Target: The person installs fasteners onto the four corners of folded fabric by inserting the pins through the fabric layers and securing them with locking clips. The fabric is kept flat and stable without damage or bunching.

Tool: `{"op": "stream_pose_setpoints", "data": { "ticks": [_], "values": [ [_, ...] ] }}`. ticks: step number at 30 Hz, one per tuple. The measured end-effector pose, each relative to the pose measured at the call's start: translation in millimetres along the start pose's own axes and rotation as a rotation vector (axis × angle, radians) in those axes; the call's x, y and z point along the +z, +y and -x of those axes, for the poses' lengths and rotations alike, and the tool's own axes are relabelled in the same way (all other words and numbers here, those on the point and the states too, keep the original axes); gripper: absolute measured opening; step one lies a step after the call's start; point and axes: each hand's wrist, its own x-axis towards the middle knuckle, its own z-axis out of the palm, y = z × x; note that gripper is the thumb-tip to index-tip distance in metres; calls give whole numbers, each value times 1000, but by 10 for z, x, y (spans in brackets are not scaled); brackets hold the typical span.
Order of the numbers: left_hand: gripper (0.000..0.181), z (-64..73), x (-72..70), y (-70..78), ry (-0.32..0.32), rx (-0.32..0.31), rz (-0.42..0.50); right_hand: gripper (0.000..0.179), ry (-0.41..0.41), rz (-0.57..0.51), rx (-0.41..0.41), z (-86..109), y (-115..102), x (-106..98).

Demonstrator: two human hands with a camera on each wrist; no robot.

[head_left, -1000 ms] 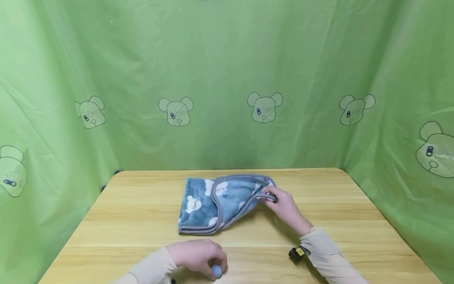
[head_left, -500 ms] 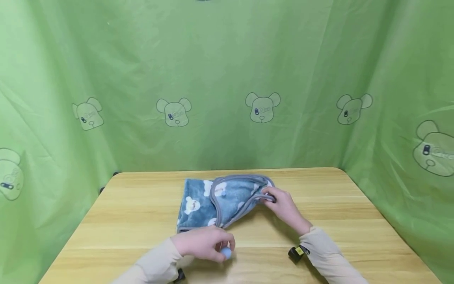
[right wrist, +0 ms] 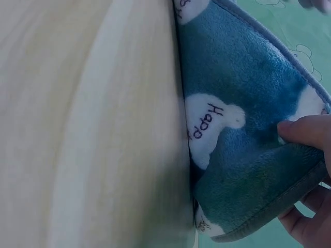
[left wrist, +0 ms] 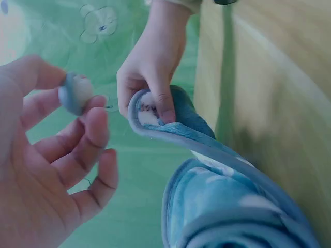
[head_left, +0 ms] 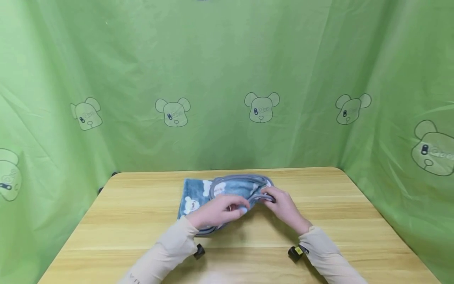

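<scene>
A folded teal blanket (head_left: 198,191) with white bear shapes and grey piping lies towards the back of the table in the head view. My right hand (head_left: 283,205) pinches its lifted right corner; in the right wrist view the thumb presses on the teal plush (right wrist: 248,67). Over the blanket's front part, my left hand (head_left: 221,211) holds a small round button-like piece (left wrist: 76,94), pale blue on one side and whitish on the other. Thumb and index finger pinch it near the raised corner, apart from the cloth in the left wrist view. The left hand covers part of the blanket.
The wooden table (head_left: 117,232) has rounded far corners. Green curtains (head_left: 220,142) printed with bear heads hang behind it and on both sides. Dark wrist cameras, such as the right one (head_left: 295,253), sit low beside the sleeves.
From the near edge of the table, my left hand has moved forward and right with the small round piece, over the blanket. My right hand keeps holding the corner in the same place.
</scene>
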Motion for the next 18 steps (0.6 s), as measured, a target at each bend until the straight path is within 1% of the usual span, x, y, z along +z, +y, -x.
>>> {"op": "stream_pose_setpoints", "data": {
  "ticks": [2, 5, 7, 9, 12, 15, 18],
  "values": [
    [25, -85, -5, -27, 45, -29, 58, 22, 2, 8, -8, 1, -2, -8],
    [25, -207, 18, -104, 126, -61, 120, 21, 8, 12, -20, 3, -7, -23],
    [25, -281, 50, -158, 175, -103, 174, 21, 15, 17, -33, 2, -4, -26],
    [25, -354, 101, -224, 223, -147, 246, 21, 19, 15, -41, 5, -8, -33],
    [28, -466, 194, -297, 293, -215, 380, 21, 23, 13, -54, 9, -11, -35],
    [31, -581, 305, -363, 364, -263, 502, 21, 25, 3, -64, 12, -18, -33],
    [34, -668, 412, -426, 418, -316, 559, 21, 27, 5, -82, 10, -12, -19]
  ]
}}
